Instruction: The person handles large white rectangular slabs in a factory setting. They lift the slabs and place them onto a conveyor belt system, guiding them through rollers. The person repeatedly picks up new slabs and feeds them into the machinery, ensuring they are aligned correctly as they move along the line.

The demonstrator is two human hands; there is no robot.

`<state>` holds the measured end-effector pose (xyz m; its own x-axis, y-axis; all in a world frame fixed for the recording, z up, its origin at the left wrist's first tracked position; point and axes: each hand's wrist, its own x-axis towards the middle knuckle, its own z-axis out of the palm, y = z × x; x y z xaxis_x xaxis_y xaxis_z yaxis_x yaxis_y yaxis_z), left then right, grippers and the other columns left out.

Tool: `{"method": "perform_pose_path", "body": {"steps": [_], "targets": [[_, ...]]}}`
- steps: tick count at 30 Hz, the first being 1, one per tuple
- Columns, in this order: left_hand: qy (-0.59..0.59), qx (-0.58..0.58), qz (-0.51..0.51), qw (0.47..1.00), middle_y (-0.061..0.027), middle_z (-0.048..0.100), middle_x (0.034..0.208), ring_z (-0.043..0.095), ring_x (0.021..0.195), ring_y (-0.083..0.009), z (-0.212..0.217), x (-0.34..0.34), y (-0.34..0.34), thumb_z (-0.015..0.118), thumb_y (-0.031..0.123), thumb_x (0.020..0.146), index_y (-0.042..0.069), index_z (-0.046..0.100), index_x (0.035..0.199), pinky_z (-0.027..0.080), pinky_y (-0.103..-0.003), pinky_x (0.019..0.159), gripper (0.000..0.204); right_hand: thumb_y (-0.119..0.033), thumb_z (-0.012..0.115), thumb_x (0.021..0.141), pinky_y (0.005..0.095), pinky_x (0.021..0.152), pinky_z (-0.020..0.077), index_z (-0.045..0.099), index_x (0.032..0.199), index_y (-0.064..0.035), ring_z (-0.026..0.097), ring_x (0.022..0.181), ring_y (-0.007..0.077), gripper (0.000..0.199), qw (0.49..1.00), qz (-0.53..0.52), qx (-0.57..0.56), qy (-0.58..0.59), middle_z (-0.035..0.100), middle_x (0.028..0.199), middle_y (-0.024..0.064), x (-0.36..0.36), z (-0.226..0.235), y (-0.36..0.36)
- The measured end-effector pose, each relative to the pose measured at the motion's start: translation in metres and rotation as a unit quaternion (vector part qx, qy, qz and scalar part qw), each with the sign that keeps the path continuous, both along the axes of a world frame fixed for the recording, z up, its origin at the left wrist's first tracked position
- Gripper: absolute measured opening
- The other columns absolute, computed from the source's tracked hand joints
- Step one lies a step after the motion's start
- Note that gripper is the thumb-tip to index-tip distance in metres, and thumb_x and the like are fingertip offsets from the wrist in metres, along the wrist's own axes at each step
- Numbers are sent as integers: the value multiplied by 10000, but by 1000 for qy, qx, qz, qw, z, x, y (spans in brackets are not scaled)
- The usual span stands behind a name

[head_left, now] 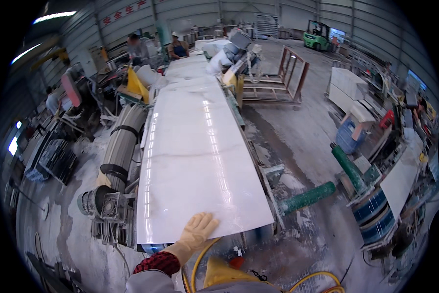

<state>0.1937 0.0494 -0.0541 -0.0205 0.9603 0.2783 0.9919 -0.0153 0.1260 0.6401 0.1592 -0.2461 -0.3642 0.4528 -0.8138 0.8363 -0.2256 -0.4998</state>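
My left hand (198, 231), in a pale yellow rubber glove with a red knitted cuff, lies flat with its fingers spread on the near edge of a long glossy white stone slab (195, 146). The slab rests on a machine bed and runs away from me toward the back of the hall. My right hand is out of sight. A yellow apron (222, 273) and a yellow hose (200, 259) show just below the hand.
A grey motor and roller assembly (113, 195) flanks the slab's left side. Green rollers (307, 197) and stacked slabs (400, 180) stand on the right. A metal A-frame rack (288, 73), a green forklift (318, 38) and two people (176, 47) are at the back. The floor is wet.
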Motion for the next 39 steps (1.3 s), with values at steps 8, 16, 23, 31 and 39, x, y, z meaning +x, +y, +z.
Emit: {"method": "perform_pose_path", "body": {"steps": [8,16,23,31,39], "targets": [[65,68,52,994,-158,646,1383,612,1288,-360,-34,-30,-42,678,56,822,56,626,1374,493,-460,1121,555,-526,501,1135,480,1125,505,533,1581,-141,587,1399,295,591,998,66,-14,-3,602,1529,169,-14,-5,9],[88,76,57,992,-155,646,1401,611,1303,-353,-41,-28,-46,636,62,886,53,629,1371,490,-454,1136,485,-489,494,1154,498,1141,499,475,1639,-173,547,1444,276,579,995,96,-25,3,553,1594,149,-7,-7,1],[115,89,69,987,-143,642,1424,606,1309,-343,-46,-28,-48,638,92,899,76,631,1375,492,-441,1124,477,-456,489,1170,514,1155,493,423,1690,-202,513,1483,260,582,993,56,-87,64,510,1651,132,-9,12,-17],[69,123,46,989,-164,646,1391,611,1275,-336,-41,-31,-50,654,140,890,55,632,1341,502,-427,1088,460,-564,504,1136,489,1122,547,512,1591,44,634,1376,442,759,934,-199,-167,245,603,1546,300,-130,67,-39],[38,139,45,989,-173,653,1366,615,1257,-340,-42,-35,-58,643,130,889,48,609,1351,496,-434,1083,470,-502,530,1151,519,1140,555,281,1690,-4,575,1440,430,775,818,-406,-203,353,541,1600,259,-272,110,-48]]}}
